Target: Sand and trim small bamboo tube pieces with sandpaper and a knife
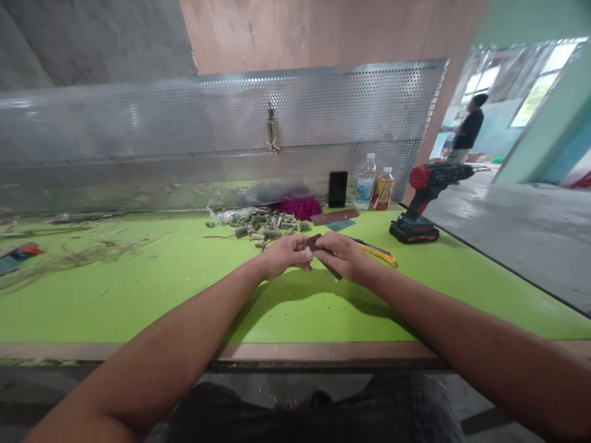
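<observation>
My left hand (284,256) and my right hand (341,256) meet over the green tabletop (138,307), pinching a dark brown strip (333,269), possibly folded abrasive paper. Its middle is hidden by my fingers. Just behind my left hand lies a heap of cut green stem pieces (268,224). A yellow utility knife (375,251) lies beyond my right hand. Behind it are flat brown abrasive sheets (335,216).
A cordless drill (427,197), a black phone (338,189), bottles (365,181) and purple fibres (300,208) stand along a perforated metal sheet (221,135). Loose fibres (69,255) lie at left. The table's right edge drops to a concrete floor, where a person (468,126) stands.
</observation>
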`<action>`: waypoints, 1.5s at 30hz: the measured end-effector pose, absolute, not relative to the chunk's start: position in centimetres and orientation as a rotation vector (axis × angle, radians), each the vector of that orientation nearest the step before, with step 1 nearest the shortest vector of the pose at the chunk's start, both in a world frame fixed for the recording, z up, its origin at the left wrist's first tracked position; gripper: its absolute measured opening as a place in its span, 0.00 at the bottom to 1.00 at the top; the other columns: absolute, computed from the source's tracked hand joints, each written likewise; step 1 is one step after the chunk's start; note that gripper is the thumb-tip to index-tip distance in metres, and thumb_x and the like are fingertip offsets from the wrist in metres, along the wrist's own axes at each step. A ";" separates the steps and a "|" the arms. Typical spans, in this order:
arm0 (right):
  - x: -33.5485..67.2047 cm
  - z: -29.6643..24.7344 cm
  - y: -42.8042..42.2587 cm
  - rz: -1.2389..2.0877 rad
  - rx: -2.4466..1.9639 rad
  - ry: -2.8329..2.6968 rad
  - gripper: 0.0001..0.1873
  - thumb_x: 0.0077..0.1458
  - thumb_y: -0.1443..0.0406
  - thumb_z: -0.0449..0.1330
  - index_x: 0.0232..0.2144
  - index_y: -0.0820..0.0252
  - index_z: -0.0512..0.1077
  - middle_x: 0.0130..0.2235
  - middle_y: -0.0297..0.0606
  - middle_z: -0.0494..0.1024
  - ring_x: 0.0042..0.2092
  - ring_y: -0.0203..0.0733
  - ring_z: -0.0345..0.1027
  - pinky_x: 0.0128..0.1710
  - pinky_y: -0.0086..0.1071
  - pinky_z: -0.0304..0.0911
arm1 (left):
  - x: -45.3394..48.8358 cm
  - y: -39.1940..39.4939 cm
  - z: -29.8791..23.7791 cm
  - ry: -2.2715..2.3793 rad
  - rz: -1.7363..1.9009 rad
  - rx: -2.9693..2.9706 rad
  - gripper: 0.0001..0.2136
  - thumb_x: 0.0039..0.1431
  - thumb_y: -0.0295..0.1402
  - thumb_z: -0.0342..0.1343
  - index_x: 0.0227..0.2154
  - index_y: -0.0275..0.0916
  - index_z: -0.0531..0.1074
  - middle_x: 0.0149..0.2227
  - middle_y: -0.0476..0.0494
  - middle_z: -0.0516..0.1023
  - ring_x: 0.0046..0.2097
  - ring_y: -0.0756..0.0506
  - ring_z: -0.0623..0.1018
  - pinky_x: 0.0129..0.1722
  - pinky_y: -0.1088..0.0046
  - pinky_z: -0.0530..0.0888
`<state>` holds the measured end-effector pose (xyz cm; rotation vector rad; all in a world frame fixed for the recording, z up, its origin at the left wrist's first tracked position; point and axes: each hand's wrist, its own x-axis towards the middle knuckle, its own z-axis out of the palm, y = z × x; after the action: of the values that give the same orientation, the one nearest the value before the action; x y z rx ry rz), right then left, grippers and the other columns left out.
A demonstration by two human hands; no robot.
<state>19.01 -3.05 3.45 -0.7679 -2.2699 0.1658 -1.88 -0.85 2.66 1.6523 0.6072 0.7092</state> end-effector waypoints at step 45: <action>19.2 3.5 -2.8 0.297 -0.783 -2.275 0.11 0.61 0.64 0.54 0.26 0.60 0.67 0.27 0.34 0.68 0.31 0.36 0.60 0.32 0.29 0.55 | -2.0 -0.6 2.4 0.645 0.712 1.720 0.19 0.52 0.40 0.66 0.42 0.35 0.71 0.31 0.48 0.73 0.32 0.51 0.76 0.39 0.69 0.77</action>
<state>19.25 -2.80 3.47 -0.7828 -2.2749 0.2969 -2.01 -0.60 2.35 1.7201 0.6451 0.7117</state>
